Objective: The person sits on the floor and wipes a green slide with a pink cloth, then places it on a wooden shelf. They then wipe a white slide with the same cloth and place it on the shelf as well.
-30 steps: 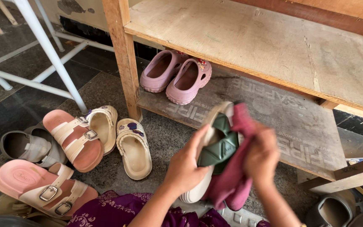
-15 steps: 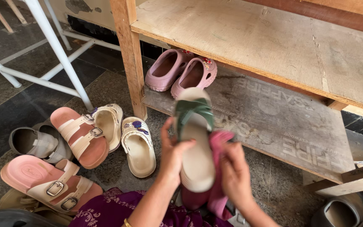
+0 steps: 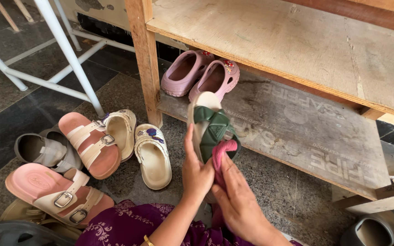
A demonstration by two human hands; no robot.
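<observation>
Hands (image 3: 215, 182) now press pink cloth (image 3: 222, 152) onto sandal's green strap (image 3: 213, 130).

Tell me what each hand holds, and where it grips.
Left hand grips the green-strapped sandal by its heel end. Right hand holds a pink cloth, its fingers pressing it to the strap.

Bare forearms; a thin gold bangle (image 3: 148, 239) on the left wrist; purple garment (image 3: 115, 225) with pale, seemingly floral print.

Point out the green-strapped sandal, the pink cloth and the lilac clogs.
Green-strapped sandal (image 3: 213, 128): head view, on its green strap.
Pink cloth (image 3: 221, 152): head view, on the bunched end.
Lilac clogs (image 3: 215, 79): head view, on the right clog's opening.
</observation>
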